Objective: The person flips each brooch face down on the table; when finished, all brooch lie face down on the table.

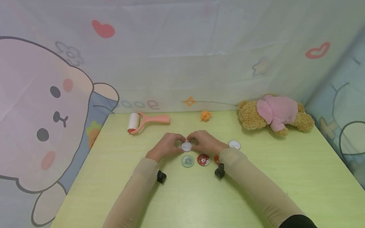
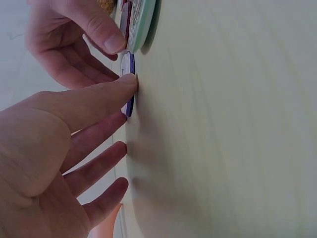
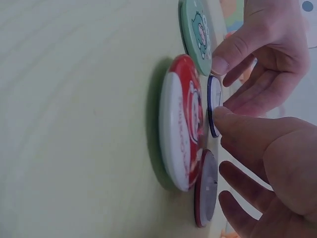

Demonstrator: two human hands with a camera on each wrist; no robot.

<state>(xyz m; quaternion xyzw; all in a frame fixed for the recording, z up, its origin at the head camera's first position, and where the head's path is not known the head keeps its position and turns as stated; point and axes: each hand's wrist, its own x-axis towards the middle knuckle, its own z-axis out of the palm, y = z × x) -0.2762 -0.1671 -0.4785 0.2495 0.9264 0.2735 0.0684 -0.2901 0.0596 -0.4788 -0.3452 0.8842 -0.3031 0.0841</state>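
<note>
A round pin badge (image 1: 186, 146) lies with its white back up, its blue rim (image 2: 132, 84) showing in the left wrist view. My left hand (image 1: 169, 146) pinches it from the left between thumb and index finger, the other fingers spread. From the right, my right hand (image 1: 206, 142) pinches the same badge by its edge. Just below are a green badge (image 1: 187, 161) and a red badge (image 1: 203, 160), pictures up. Another red badge (image 1: 217, 159) is partly hidden by my right wrist. A face-down badge (image 1: 234, 145) with a white back lies beyond that wrist.
A pink-handled lint roller (image 1: 154, 119) lies at the table's back left. A small orange fuzzy thing (image 1: 205, 116) sits at the back middle. The teddy bear (image 1: 276, 113) in pink clothing lies at the back right, near the printed curtain (image 1: 171, 69).
</note>
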